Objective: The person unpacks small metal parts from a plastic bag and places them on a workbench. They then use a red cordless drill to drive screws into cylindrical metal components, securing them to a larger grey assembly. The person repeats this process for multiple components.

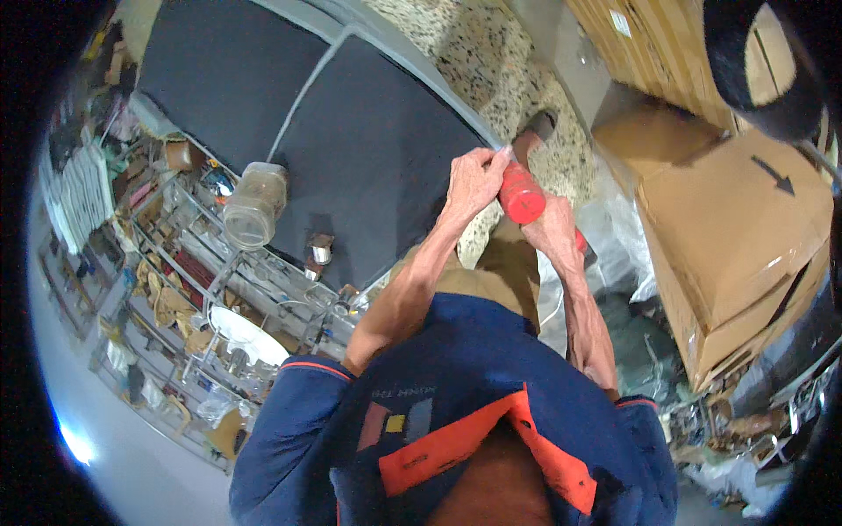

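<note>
Item: red power tool (524, 197), held just right of the dark worktop (377, 140), over the speckled floor (478, 61). No lettering legible on it.

Markings: navy shirt (500, 351) with a colour-block emblem (395, 425) and small inverted lettering, blurred; brown carton (728, 228), right, printed with a dark arrow (772, 174) aimed right and near; far carton (653, 44) with a white label (620, 23), too small to read.

Obscured: tool's handle, largely behind the right hand (553, 230); its far end, by the left hand (476, 182); black object (759, 114), far right, cut off by the rim.

Orientation: rounded rear end faces near; long axis of the body runs away, tilting slightly left; handle runs right and near.

Grips: right, wrapped round the handle; left, fingers drawn together at the tool's far end, whether pinching anything cannot be told.

Also: clear jar (256, 206), worktop's left edge.
</note>
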Demonstrator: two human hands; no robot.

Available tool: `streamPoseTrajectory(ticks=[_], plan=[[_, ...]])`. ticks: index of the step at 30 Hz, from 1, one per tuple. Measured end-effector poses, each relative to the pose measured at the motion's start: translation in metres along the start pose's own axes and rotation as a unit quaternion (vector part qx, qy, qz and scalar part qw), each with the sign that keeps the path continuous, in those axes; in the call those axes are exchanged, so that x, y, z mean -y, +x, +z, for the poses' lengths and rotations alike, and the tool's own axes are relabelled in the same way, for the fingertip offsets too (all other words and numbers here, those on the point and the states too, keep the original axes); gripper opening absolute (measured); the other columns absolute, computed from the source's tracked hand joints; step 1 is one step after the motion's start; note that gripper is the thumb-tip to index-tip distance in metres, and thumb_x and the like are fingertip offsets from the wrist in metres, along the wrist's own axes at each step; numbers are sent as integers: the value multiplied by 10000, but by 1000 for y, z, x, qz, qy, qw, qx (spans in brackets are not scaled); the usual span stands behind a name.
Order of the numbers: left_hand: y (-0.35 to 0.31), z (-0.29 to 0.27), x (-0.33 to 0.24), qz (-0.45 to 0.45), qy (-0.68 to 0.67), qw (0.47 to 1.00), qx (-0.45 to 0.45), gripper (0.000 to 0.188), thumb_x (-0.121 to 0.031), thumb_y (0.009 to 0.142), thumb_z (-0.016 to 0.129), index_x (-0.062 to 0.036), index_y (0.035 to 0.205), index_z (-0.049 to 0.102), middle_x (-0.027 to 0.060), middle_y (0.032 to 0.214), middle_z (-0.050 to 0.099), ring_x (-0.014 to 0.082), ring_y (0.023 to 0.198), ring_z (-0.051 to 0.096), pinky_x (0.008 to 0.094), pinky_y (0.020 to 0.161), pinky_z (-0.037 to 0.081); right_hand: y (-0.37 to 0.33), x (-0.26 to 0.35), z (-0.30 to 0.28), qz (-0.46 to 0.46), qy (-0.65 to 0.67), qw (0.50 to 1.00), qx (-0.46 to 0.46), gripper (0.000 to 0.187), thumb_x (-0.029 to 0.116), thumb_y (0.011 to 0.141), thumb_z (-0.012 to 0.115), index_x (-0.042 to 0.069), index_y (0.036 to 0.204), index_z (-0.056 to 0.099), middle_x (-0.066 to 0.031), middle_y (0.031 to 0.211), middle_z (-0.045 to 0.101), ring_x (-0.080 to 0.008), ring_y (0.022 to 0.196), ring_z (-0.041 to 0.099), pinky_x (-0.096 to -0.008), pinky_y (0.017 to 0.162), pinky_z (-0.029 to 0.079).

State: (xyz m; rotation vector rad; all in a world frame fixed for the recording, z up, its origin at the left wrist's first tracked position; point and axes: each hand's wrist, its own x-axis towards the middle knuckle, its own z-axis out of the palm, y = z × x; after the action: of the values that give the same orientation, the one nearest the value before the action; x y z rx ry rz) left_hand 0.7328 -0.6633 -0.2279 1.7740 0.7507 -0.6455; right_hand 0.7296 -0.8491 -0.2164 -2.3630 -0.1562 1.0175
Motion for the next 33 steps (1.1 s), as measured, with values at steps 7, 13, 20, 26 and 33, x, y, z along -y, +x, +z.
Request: streamPoseTrajectory(ticks=[7,13,20,26,33], plan=[[-61,61,1,107,-22,994,2,666,-365,916,681,69,1381,484,346,1497,373,480,1372,415,468,1145,354,-52,-45,29,-30,115,993,-24,165,177,846,666,55,954,636,-188,810,688,-396,790,686,-469,703,524],[-66,77,19,76,-19,997,11,664,-393,919,679,29,1397,495,300,1508,388,440,1371,436,459,1138,363,-65,-58,56,-36,171,983,-49,148,103,823,682,41,942,621,-182,798,685,-377,761,685,-441,675,522],[-49,82,34,79,-26,997,-5,631,-372,919,680,34,1371,511,300,1490,408,434,1355,454,461,1119,382,-47,-68,64,24,162,986,2,153,97,821,673,32,951,625,-198,836,686,-400,785,682,-443,681,524],[-46,84,38,78,-34,996,-16,619,-334,903,692,58,1351,524,300,1475,436,430,1345,475,456,1117,393,-48,-68,67,42,184,982,2,170,120,836,669,48,987,636,-207,857,687,-414,810,681,-458,696,532],[-55,79,28,70,-50,996,-7,648,-319,872,724,66,1353,523,303,1502,402,427,1358,466,444,1125,391,-42,-70,57,30,71,996,34,313,271,823,712,53,1040,654,-219,851,685,-419,796,681,-483,668,527]])
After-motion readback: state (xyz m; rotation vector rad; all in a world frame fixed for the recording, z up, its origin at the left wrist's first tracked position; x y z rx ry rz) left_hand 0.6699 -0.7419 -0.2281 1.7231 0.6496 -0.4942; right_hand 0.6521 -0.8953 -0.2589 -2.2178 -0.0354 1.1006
